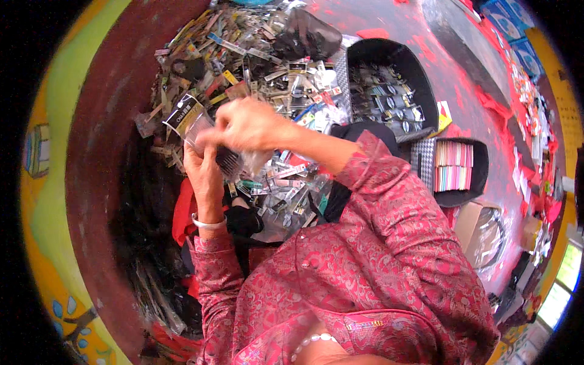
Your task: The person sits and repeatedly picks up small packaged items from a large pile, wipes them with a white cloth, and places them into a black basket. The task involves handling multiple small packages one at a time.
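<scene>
My left hand point(204, 170) is closed on a clear plastic packet point(193, 125) with a black and gold header card, which points up and away to the left. My right hand point(252, 125), smeared by motion, is closed with its fingertips against the packet beside my left thumb. What those fingers pinch is hidden. Just below the hands, a dark comb-like piece with teeth point(229, 163) shows beside my left hand; whether it lies inside the packet cannot be made out. Beyond and under my hands spreads a big heap of small carded packets point(286, 76).
Right of the heap, a black box point(420, 79) holds packets laid in rows. Nearer stands a smaller box point(480, 176) with stacked pastel strips point(453, 165). An open cardboard carton point(468, 225) sits at the right. Red scraps point(499, 106) litter the floor.
</scene>
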A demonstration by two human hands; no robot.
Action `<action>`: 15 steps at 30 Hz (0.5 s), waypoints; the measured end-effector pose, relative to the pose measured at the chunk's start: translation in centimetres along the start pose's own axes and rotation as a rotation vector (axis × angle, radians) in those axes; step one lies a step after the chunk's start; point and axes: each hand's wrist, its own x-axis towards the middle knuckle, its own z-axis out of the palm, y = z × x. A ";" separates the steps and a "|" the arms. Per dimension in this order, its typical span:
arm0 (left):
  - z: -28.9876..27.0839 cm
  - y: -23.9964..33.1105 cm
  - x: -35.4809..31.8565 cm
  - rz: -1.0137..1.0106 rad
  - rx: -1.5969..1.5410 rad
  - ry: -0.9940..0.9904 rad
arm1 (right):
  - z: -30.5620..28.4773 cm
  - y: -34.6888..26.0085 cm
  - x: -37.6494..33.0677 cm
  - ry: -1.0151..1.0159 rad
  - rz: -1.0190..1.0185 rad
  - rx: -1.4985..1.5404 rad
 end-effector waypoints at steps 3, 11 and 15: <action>0.8 -0.5 -0.3 0.138 0.417 0.034 | 1.8 -0.4 -0.3 0.048 0.005 0.012; 3.9 0.7 0.1 0.217 0.547 0.057 | 1.8 1.7 0.3 0.215 -0.198 -0.067; 4.9 1.3 1.3 0.341 0.396 -0.185 | -1.0 2.2 1.2 0.439 -0.266 -0.211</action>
